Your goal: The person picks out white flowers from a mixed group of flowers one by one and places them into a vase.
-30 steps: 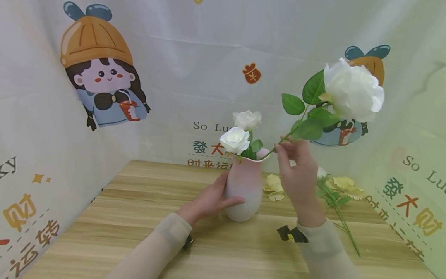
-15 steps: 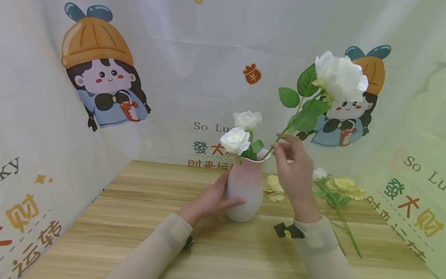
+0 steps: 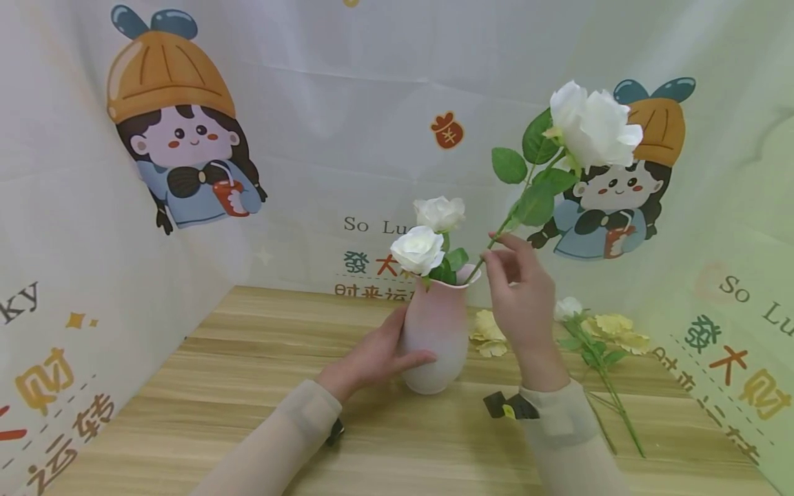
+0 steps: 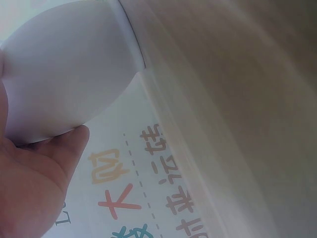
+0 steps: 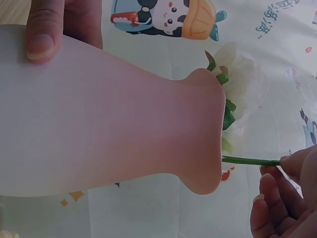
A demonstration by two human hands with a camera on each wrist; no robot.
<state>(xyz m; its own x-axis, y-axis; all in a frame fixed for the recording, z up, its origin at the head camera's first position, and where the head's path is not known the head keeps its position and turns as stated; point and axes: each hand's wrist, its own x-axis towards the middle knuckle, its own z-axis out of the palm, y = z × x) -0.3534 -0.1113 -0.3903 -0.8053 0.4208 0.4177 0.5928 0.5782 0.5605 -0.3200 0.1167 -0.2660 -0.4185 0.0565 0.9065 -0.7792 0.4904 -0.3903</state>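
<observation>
A pink-and-white vase stands upright on the wooden table, with two white roses in its mouth. My left hand grips the vase's side, thumb across the front; the left wrist view shows its fingers against the pale lower wall. Above and right of the rim, my right hand pinches the green stem of a large white rose between thumb and forefinger. That stem slants down into the vase's mouth at the right side of the rim, its lower end hidden inside. Green leaves spread below the bloom.
Right of the vase, yellow flowers and a small white rose lie on the table, their stems toward the front. Another yellow bloom lies just behind the vase. A printed cloth hangs around the table.
My right hand has shifted slightly left, and the large white rose has swung left and up, its stem more upright at the rim. The left hand and vase have stayed put.
</observation>
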